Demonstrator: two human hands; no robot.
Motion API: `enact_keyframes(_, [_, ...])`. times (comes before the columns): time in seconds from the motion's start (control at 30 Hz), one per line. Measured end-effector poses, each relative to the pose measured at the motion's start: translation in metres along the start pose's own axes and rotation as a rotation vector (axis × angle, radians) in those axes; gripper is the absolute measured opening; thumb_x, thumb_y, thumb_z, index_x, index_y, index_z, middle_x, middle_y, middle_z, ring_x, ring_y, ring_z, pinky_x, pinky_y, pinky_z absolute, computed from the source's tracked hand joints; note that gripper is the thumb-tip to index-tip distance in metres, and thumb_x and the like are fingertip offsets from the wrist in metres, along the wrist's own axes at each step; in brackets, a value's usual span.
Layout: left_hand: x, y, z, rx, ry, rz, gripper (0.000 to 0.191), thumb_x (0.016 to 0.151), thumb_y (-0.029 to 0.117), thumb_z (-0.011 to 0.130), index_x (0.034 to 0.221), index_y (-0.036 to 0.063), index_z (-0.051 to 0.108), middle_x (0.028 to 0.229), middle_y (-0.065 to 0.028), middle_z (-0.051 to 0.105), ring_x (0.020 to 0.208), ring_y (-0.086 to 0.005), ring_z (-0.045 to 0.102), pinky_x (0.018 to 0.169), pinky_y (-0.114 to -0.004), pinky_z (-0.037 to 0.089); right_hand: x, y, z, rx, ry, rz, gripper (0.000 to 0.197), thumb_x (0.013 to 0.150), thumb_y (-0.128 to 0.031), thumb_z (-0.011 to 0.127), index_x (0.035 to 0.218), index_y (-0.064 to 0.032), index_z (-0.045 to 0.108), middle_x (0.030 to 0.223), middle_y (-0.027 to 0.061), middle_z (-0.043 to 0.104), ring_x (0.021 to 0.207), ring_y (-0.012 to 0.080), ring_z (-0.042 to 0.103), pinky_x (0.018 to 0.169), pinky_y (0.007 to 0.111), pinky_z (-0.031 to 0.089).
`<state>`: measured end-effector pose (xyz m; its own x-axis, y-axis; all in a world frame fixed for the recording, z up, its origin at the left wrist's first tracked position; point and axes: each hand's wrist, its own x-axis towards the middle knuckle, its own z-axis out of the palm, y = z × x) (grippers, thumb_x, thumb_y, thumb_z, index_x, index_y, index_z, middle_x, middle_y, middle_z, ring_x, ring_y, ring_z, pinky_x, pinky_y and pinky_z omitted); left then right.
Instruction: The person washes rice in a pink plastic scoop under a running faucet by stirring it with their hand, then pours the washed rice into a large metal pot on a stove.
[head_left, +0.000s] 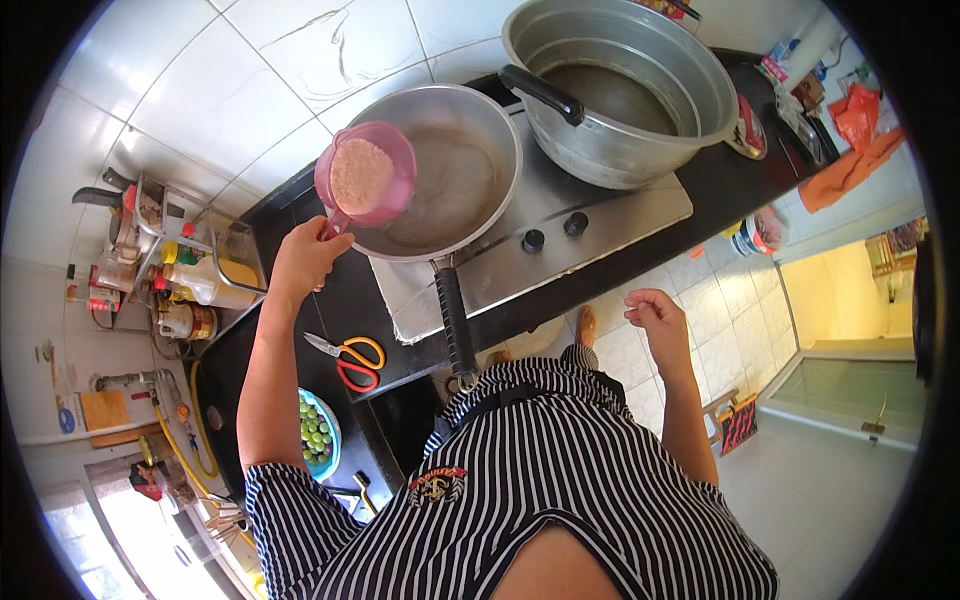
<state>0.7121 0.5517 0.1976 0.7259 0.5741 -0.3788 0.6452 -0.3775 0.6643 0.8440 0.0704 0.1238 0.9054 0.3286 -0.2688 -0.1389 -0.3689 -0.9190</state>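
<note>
My left hand (307, 259) grips the short handle of a pink plastic scoop (401, 169). Pale, pinkish-brown grains (362, 176) lie in the scoop, which is tilted over the left side of a wide metal frying pan (450, 180). A thin brownish film covers part of the pan's bottom, and its black wrapped handle (454, 319) points toward my body. My right hand (660, 326) hangs in the air beyond the counter's front edge, fingers loosely bent, with nothing seen in it.
A large aluminium pot (600, 161) stands on the right of the gas stove (622, 202). Scissors (352, 360) and a blue-rimmed bowl (334, 427) of green grapes (315, 435) are left of the pan handle. Bottles (217, 281) fill a wire rack (240, 277) by the wall.
</note>
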Motion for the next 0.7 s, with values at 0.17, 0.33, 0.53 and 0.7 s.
enact_keyframes(0.17, [-0.007,0.007,0.006,0.028,0.050,-0.009,0.026,0.087,0.024,0.069,0.078,0.0041,0.055,0.053,-0.0004,0.046,0.037,-0.0095,0.041,0.035,-0.027,0.031,0.028,-0.001,-0.011,0.024,-0.081,-0.024,0.020,0.097,-0.002,0.049,0.111,0.0013,0.064,0.102,0.0088,0.068,0.087,0.0152,0.066,0.081,0.028,0.053])
enact_keyframes(0.33, [-0.013,0.016,0.012,0.057,0.091,-0.057,0.030,0.084,0.027,0.069,0.077,0.0023,0.054,0.055,-0.0045,0.049,0.040,-0.0134,0.046,0.040,-0.031,0.037,0.059,-0.013,-0.024,-0.005,-0.125,-0.096,0.020,0.098,-0.002,0.050,0.112,0.0020,0.063,0.104,0.0101,0.068,0.089,0.0154,0.065,0.083,0.028,0.054])
enact_keyframes(0.53, [-0.015,0.026,0.019,0.055,0.124,-0.087,0.031,0.083,0.027,0.070,0.077,0.0021,0.053,0.056,-0.0054,0.049,0.041,-0.0145,0.048,0.040,-0.032,0.038,0.080,-0.029,-0.053,-0.369,-0.168,-0.171,0.020,0.097,-0.009,0.054,0.113,-0.0008,0.063,0.107,0.0125,0.068,0.090,0.0210,0.067,0.083,0.031,0.053])
enact_keyframes(0.7, [-0.017,0.035,0.027,0.067,0.169,-0.077,0.027,0.086,0.024,0.070,0.078,0.0043,0.054,0.051,-0.0004,0.045,0.036,-0.0099,0.040,0.036,-0.027,0.030,0.099,-0.034,-0.109,-1.242,-0.140,-0.030,0.033,0.096,-0.029,0.054,0.120,-0.0080,0.063,0.112,0.0168,0.067,0.101,0.0361,0.065,0.088,0.045,0.051])
